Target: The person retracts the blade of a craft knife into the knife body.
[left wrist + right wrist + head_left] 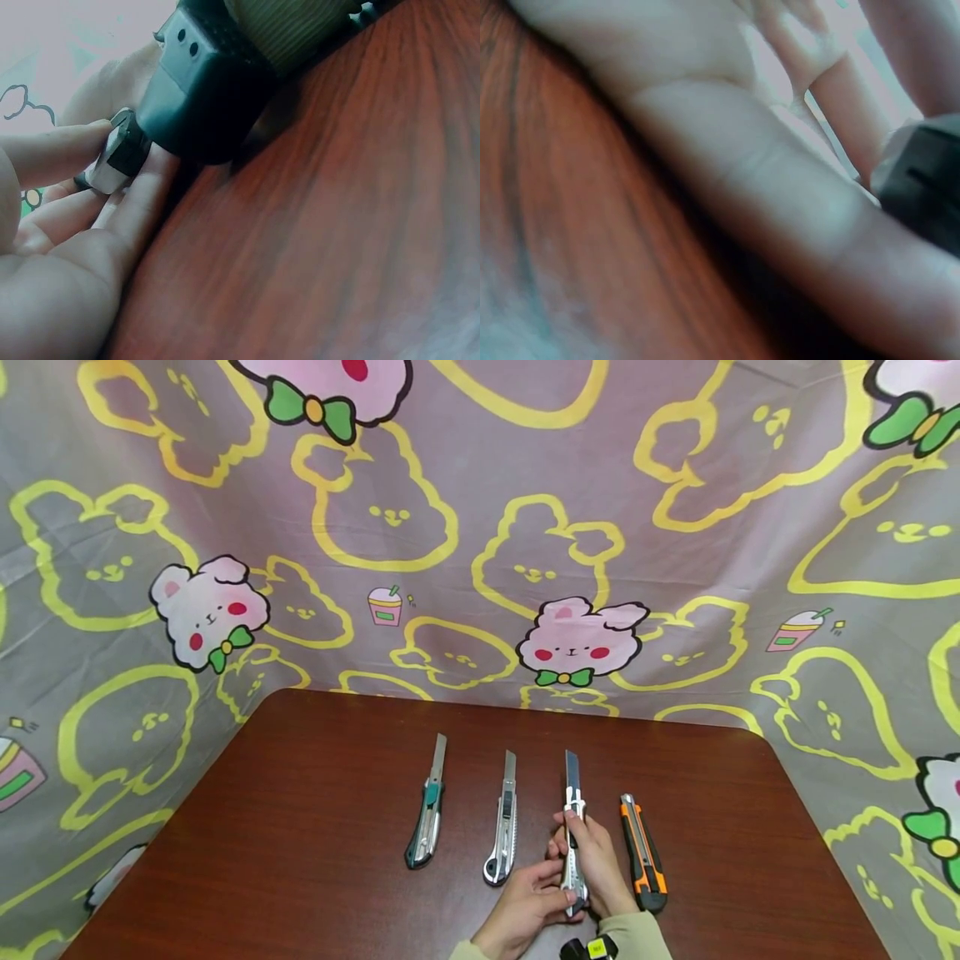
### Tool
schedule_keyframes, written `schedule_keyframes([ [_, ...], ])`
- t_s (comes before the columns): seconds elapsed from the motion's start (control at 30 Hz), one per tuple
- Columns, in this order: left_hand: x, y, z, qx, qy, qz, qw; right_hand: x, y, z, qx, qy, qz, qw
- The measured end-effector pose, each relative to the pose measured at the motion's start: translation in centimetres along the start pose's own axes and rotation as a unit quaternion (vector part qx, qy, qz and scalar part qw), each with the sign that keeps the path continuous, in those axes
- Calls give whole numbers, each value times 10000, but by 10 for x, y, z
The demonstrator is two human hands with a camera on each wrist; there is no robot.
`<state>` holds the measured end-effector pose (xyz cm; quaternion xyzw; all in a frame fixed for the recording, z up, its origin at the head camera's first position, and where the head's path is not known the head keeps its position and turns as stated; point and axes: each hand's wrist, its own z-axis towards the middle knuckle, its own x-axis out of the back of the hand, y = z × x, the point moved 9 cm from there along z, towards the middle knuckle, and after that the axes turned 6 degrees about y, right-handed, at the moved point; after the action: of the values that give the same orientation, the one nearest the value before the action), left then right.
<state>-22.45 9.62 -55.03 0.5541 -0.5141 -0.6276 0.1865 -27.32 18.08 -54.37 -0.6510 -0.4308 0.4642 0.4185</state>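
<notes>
A silver utility knife (572, 771) with its blade run out points away from me in the head view. My right hand (597, 858) grips its handle from the right, thumb on top near the slider. My left hand (525, 902) pinches the handle's dark rear end; in the left wrist view that end cap (129, 150) sits between thumb and fingers. The right wrist view shows the right hand (757, 165) close up, with the dark cap (926, 180) at its edge; the rest of the knife is hidden there.
To the left lie a silver utility knife (501, 835) and a green-and-silver utility knife (426, 822), both with blades out. Right beside my right hand lies an orange-and-black utility knife (643, 856). The brown table (300, 827) meets a patterned cloth (465, 602) at the back.
</notes>
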Motion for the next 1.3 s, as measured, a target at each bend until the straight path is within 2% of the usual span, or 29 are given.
schedule_keyframes([
  [0.2,1,-1,0,-2,8,25,10000,0,0,0,29,-6,-53,10000],
  [0.5,0,0,0,14,-4,-47,10000,-1,3,1,-108,-67,189,9997],
  [0.7,0,0,-1,39,-6,-70,10000,-2,2,0,-28,-132,158,9998],
  [1.03,2,0,0,133,248,-21,9996,-3,-3,0,109,-114,54,9999],
  [1.3,3,0,0,111,233,20,9997,-2,-2,0,116,-145,-3,9998],
])
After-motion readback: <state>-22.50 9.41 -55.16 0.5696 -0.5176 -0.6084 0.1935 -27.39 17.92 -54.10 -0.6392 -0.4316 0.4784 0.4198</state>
